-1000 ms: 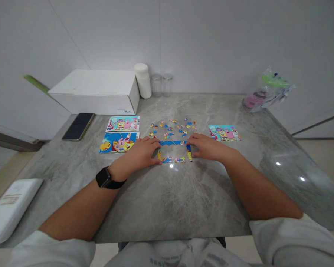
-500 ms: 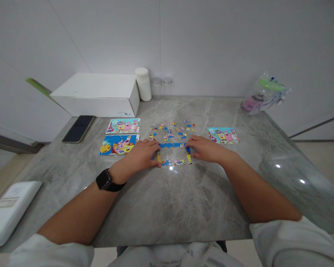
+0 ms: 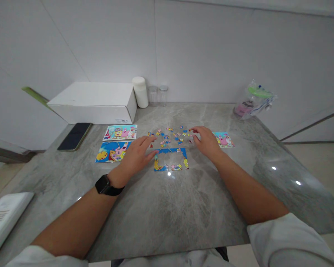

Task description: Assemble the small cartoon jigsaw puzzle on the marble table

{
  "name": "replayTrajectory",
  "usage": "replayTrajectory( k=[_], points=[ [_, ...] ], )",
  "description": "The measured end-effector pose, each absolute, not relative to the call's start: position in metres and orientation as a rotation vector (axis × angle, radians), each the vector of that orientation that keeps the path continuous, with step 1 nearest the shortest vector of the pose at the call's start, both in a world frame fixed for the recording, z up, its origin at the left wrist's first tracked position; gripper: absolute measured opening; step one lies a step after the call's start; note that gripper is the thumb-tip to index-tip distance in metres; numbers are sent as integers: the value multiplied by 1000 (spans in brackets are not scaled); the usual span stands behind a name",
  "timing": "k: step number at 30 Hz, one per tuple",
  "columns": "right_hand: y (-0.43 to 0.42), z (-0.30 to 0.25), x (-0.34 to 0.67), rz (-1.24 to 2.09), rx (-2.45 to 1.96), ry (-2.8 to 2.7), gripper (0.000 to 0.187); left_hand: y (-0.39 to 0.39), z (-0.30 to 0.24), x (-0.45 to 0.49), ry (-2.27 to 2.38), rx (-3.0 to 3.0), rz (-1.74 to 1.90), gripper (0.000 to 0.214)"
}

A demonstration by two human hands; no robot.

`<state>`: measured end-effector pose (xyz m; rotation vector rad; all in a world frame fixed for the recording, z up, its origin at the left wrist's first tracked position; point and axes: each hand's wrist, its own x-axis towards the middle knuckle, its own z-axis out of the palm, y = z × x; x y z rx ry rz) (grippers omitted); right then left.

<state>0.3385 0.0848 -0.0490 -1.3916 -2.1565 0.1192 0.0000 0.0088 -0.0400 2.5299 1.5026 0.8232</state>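
A rectangular border of joined jigsaw pieces [image 3: 171,150], mostly blue along the top, lies on the table with a bare middle. Beyond it several loose jigsaw pieces [image 3: 166,137] are scattered. My left hand [image 3: 136,155] is at the border's left side, thumb and fingers spread and nothing seen between them; its thumb is near the upper left corner. At the right end of the loose pieces is my right hand [image 3: 206,142], its thumb and forefinger apart and the fingertips at a few of them. Whether it touches one is too small to tell.
Two cartoon picture cards [image 3: 120,132] lie left, partly behind my left hand, and another card [image 3: 226,139] is right of my right hand. A phone [image 3: 75,136], a white box [image 3: 93,104], a white bottle [image 3: 140,92], clear jars [image 3: 163,96] and a bagged cup [image 3: 246,105] stand farther out.
Both hands have come away from the border. My right hand has moved up to the loose pieces, and my left hand has drawn back slightly. The camera view has tilted a little.
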Motion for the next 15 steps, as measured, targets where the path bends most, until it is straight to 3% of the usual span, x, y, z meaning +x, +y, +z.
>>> replayTrajectory(
  k=[4, 15],
  points=[
    [93, -66, 345, 23, -1415, -2047, 38, 15, -57, -3, 1568, 2460, 1011, 45],
    [92, -81, 342, -18, -1630, -2249, 32, 20, -67, -4, 1574, 2343, 953, 48]
  ],
)
